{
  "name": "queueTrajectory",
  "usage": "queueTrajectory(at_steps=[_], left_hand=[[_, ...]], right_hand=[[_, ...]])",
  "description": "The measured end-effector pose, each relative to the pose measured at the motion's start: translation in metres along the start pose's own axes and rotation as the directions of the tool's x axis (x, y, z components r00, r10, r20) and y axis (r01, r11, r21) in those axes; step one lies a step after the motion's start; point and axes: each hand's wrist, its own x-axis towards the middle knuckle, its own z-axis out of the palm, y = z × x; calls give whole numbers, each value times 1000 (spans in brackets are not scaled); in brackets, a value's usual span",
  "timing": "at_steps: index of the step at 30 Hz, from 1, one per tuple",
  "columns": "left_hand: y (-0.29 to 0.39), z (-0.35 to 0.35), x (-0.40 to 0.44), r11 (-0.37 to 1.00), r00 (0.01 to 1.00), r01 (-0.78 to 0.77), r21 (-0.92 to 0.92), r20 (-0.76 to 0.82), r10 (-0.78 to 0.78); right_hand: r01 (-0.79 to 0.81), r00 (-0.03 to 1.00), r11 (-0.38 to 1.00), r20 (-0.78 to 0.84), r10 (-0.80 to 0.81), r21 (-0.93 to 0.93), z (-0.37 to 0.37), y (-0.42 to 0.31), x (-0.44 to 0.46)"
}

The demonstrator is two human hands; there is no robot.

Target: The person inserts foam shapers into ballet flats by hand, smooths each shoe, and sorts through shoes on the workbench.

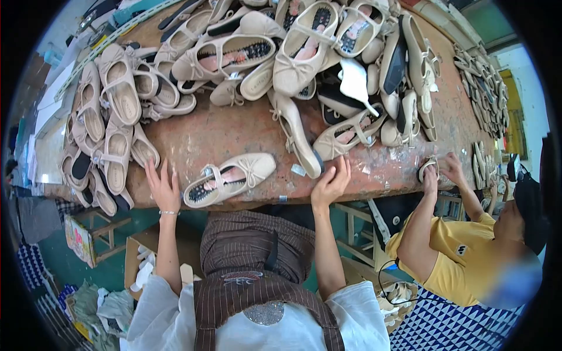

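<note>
My left hand [163, 186] lies at the table's near edge with its fingers stretched and holds nothing. Its fingertips are by a beige shoe [144, 148] at the edge of the left pile. Between my hands sits a beige strap shoe with a bow [231, 180], its black and pink inside showing and its toe to the right. My right hand [332, 184] is open, palm up and slightly cupped, with nothing visible in it. Just beyond it are the end of a tilted beige shoe [298, 134] and another strap shoe [350, 133].
Piles of beige shoes [228, 55] cover the far side of the worktable [205, 128]. A white piece [355, 82] lies on them. At right, a person in a yellow shirt [453, 251] handles a shoe [427, 168]. Below the table stand a cardboard box [133, 263] and wooden stools [357, 240].
</note>
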Motion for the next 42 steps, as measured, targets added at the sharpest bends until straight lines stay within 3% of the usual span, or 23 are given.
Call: queueTrajectory(at_steps=[2, 8, 12, 14, 18, 24, 27, 30, 34, 35, 37, 38, 40, 42], left_hand=[[-3, 3, 0, 1000, 999, 9, -18, -38, -10], [-5, 8, -3, 1000, 994, 24, -20, -110, -26], [-6, 8, -5, 997, 989, 62, -51, -128, -68], [-9, 11, -8, 994, 984, 63, -84, -162, -76], [-10, 11, -9, 996, 980, 59, -66, -185, -71], [-8, 10, -11, 990, 979, 109, -94, -164, -124], [-5, 10, -11, 990, 975, 119, -78, -177, -131], [-7, 7, -19, 986, 969, 147, -82, -190, -160], [-6, 12, -13, 979, 959, 125, -158, -234, -160], [-6, 16, -12, 983, 944, 99, -157, -296, -143], [-5, 12, -9, 980, 959, 110, -166, -243, -149], [-4, 7, -6, 979, 971, 122, -166, -186, -153], [-4, 0, -3, 979, 980, 95, -179, -156, -124], [-5, 5, -6, 984, 981, 96, -148, -154, -119]], right_hand=[[76, 997, 997, 8, -76, -17, 1, 0, 0], [48, 999, 994, 1, -48, -95, 5, 0, -1], [36, 999, 998, -11, -36, -43, 8, 3, -5], [-4, 999, 997, -38, 7, 72, 13, 6, -9], [43, 999, 997, -2, -43, -69, 10, 8, -8], [52, 997, 997, 58, -49, -59, 6, 6, -6], [-5, 994, 995, 112, -6, 96, 1, 12, 0], [-202, 977, 945, 116, 177, 257, -10, 14, 17], [14, 1000, 983, 24, -19, 185, -22, -2, 66], [-19, 1000, 969, 4, 19, 244, -24, -16, 79], [49, 998, 986, 19, -53, 159, -32, -34, 106], [47, 999, 925, -31, -38, 378, -22, -35, 116], [-79, 995, 883, -17, 97, 463, -20, -56, 132], [-22, 998, 892, -39, 44, 451, -19, -67, 147]])
